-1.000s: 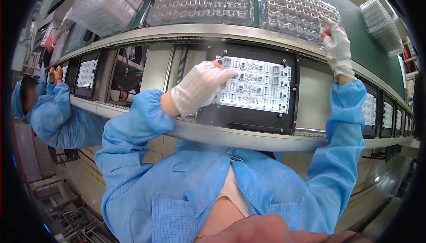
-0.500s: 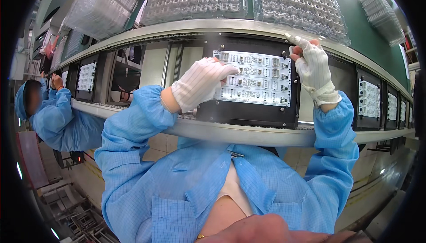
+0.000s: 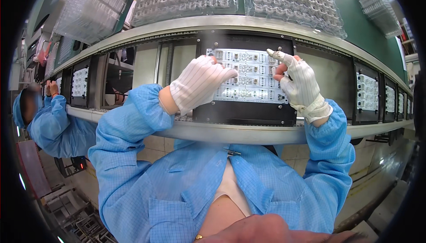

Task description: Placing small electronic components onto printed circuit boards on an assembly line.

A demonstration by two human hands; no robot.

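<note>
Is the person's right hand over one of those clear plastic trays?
No, the right hand is at the right side of the white circuit board, while the clear trays lie beyond the metal rail.

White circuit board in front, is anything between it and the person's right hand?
Nothing visible: the right hand overlaps the right edge of the white circuit board in this view, though contact is unclear. The left hand covers part of the left side.

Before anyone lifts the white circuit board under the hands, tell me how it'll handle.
The white circuit board is probably stiff, lying flat on the black plate. Thin-looking, it is likely light. Small components on its face may be fragile.
</note>
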